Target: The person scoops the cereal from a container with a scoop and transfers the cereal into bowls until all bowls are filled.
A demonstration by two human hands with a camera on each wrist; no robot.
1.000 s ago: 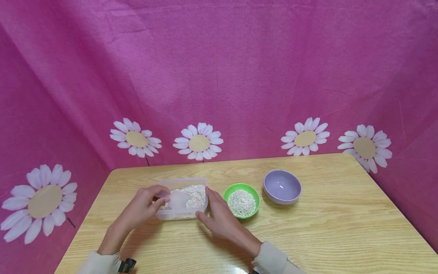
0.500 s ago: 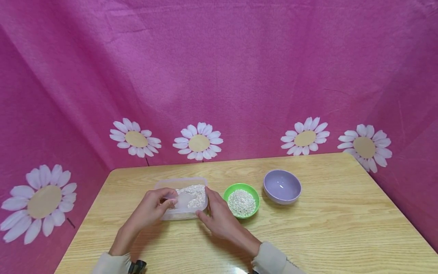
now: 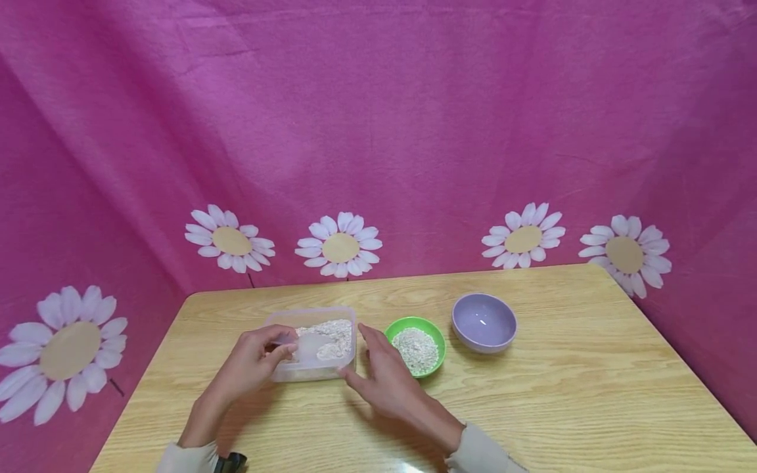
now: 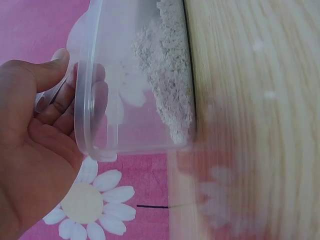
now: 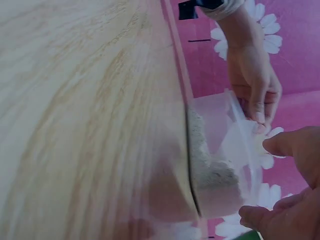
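Note:
Toward the left of the table sits a clear plastic container [image 3: 310,311] partly filled with pale oat flakes [image 3: 337,332]. My left hand [image 3: 251,361] pinches the handle of a translucent plastic scoop [image 3: 310,345] over its left side. The broad end of that scoop dips down among the flakes. In the left wrist view, the left thumb [image 4: 59,65] lies outside the container's rim, and the curled fingers are partly behind the wall. My right hand [image 3: 390,381] stands at the container's right end, thumb and fingers spread apart around the corners, holding nothing.
Just right of my right hand stands a green bowl [image 3: 409,321] heaped with oat flakes. Farther right is a purple bowl [image 3: 483,320] with a bare inside. A pink flowered cloth [image 3: 402,144] hangs behind the wooden table [image 3: 562,394].
My left hand moved the scoop rightward through the flakes, then came back left. My right fingers have eased away from the container's right end. The bowls stay put.

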